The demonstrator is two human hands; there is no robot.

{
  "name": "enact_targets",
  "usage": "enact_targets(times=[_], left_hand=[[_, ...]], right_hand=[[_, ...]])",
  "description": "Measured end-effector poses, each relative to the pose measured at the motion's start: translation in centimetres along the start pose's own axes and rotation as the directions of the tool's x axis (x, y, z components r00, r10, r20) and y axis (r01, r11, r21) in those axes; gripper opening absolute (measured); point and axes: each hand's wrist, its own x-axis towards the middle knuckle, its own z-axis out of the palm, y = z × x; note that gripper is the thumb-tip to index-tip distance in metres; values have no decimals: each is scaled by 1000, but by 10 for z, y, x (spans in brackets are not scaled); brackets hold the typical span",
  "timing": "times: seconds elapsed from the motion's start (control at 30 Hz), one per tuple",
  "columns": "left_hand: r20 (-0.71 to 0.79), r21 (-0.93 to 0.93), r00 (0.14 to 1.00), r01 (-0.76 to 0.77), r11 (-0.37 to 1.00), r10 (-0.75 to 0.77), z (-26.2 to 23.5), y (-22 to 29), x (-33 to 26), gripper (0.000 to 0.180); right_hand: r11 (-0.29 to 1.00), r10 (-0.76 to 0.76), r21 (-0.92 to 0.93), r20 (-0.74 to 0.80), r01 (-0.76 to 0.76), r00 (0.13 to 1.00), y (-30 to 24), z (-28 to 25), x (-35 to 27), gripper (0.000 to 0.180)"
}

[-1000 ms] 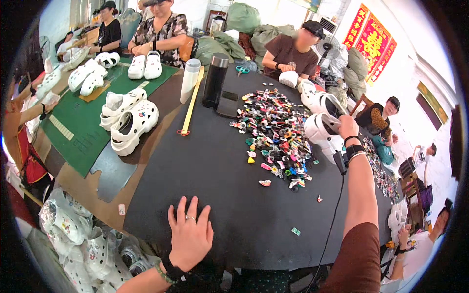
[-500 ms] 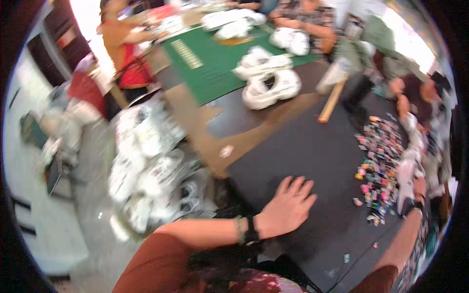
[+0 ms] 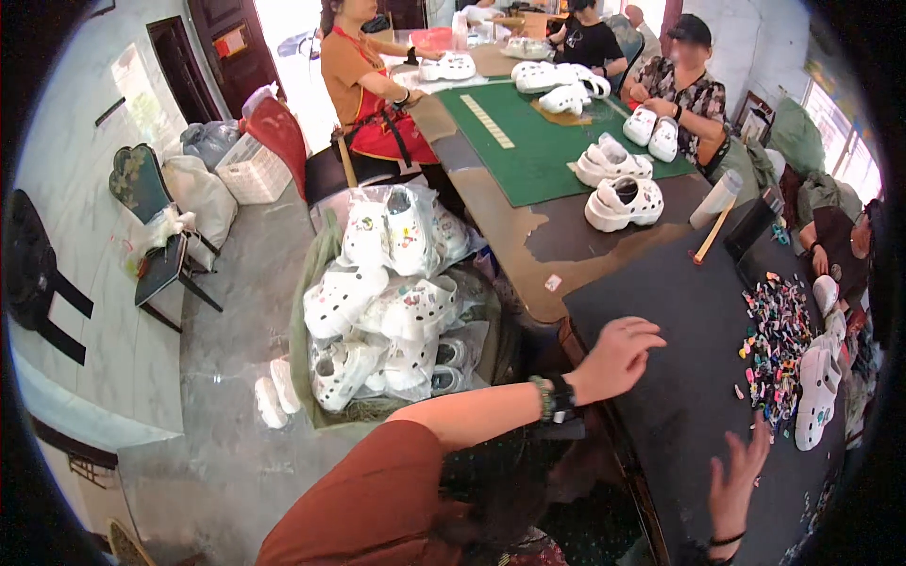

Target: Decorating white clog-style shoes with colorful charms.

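Right hand (image 3: 731,492) moved off white clog (image 3: 817,394) | fingers wide | left hand (image 3: 613,364) over black tabletop (image 3: 675,410), fingers loosely bent

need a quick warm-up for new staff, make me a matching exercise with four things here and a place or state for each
Column one
1. yellow stick
2. charm pile
3. bagged clogs
4. left hand

Column two
A. in an olive sack
B. holding nothing
C. beside a pale bottle
D. beside a white clog

Pairs: 1-C, 2-D, 3-A, 4-B
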Motion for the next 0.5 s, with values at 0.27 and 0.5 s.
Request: enact_targets(times=[0.27,0.5], left_hand=[[-240,723,962,264,638,-126,-200,-128,-17,50],[-509,817,611,565,-116,-606,-342,-209,-41,82]], right_hand=[[928,246,279,37,-246,969,-79,43,-22,37],[943,329,57,-10,-328,944,-94,75,-14,34]])
